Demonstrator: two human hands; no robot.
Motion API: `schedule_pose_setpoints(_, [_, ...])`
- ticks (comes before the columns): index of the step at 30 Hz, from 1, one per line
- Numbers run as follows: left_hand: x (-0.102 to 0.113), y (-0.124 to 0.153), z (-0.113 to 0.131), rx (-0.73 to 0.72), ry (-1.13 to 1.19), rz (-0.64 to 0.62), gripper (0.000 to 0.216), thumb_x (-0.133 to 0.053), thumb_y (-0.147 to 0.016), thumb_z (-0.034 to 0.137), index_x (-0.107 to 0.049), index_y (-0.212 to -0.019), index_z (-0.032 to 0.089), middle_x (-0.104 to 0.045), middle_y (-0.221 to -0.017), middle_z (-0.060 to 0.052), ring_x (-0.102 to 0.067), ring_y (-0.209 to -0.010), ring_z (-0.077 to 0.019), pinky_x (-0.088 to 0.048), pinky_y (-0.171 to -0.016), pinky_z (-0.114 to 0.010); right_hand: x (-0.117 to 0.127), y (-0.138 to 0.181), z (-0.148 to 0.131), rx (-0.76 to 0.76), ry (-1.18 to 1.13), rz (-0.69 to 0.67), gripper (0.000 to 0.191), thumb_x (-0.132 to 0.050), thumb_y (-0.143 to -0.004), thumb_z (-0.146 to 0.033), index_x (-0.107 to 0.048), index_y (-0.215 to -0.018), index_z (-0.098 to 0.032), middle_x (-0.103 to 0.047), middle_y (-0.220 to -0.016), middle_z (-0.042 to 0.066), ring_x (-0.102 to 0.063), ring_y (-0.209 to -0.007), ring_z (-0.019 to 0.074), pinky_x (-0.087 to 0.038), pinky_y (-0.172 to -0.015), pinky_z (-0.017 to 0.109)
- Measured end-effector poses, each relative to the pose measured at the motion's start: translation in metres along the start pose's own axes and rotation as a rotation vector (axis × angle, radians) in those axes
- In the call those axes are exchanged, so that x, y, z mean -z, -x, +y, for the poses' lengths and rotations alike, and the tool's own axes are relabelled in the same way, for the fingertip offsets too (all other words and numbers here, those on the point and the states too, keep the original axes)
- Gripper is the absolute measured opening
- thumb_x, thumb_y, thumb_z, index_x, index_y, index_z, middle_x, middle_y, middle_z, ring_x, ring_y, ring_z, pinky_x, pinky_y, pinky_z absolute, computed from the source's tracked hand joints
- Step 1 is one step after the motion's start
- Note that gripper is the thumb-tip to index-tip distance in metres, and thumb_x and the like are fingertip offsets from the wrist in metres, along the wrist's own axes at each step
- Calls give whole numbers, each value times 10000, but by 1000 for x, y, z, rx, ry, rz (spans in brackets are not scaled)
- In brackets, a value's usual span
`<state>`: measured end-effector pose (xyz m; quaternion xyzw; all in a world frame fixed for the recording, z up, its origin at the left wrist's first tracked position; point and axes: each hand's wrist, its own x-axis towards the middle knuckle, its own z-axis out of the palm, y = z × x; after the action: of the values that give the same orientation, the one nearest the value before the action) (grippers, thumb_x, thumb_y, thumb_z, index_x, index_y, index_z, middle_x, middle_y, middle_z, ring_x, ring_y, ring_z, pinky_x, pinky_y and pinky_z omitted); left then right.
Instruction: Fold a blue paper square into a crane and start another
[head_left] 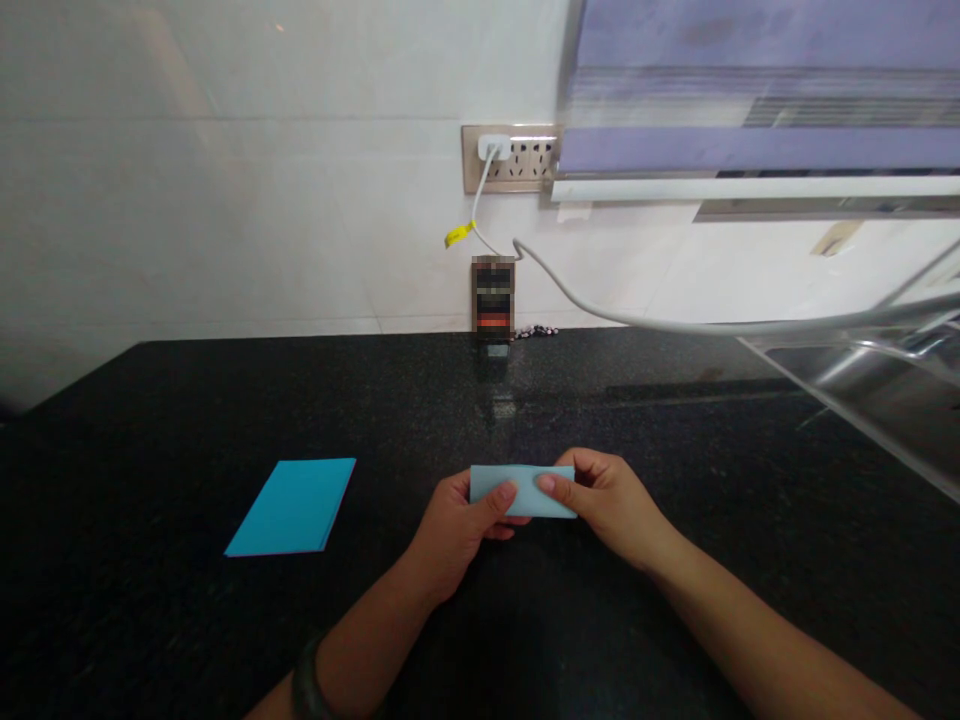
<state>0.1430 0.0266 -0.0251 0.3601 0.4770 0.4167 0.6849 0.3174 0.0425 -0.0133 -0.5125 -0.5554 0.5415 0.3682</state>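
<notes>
A small folded piece of light blue paper (523, 489) is held just above the black countertop (675, 480), near the middle. My left hand (457, 530) pinches its left end, thumb on top. My right hand (607, 505) pinches its right end in the same way. Both hands are closed on the paper. A stack of brighter blue paper sheets (292, 506) lies flat on the counter to the left of my left hand, untouched.
A wall socket (511, 157) holds a white plug with a cable trailing right. A small blurred object (493, 295) stands against the tiled wall. A steel sink (877, 390) lies at the right, under a window frame (757, 110).
</notes>
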Motion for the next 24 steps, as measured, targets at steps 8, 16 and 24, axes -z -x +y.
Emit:
schedule_pose_setpoints(8, [1, -3, 1, -58, 78, 64, 286, -704, -681, 346, -670, -855, 122, -698, -787, -64, -639, -684, -146, -502, -572, -219, 1, 0, -1, 13, -80, -50, 329, -687, -640, -458, -551, -674, -160, -488, -585, -33, -410, -533, 78, -319, -509, 221])
schedule_pose_setpoints(16, [2, -4, -2, -37, 83, 68, 323, -715, -666, 356, -663, -877, 118, -702, -815, -76, -648, -697, -156, -509, -578, -227, -2, 2, -6, 0, -105, 20, 336, -650, -670, -466, -517, -599, -166, -415, -510, -54, -302, -461, 57, -222, -443, 217])
schedule_pose_setpoints(24, [1, -5, 0, -26, 75, 86, 306, -714, -668, 343, -663, -867, 116, -704, -807, -74, -650, -687, -154, -502, -585, -225, -2, 1, -5, -8, -1, 40, 390, -558, -728, -521, -470, -560, -180, -363, -483, -56, -295, -452, 71, -201, -442, 237])
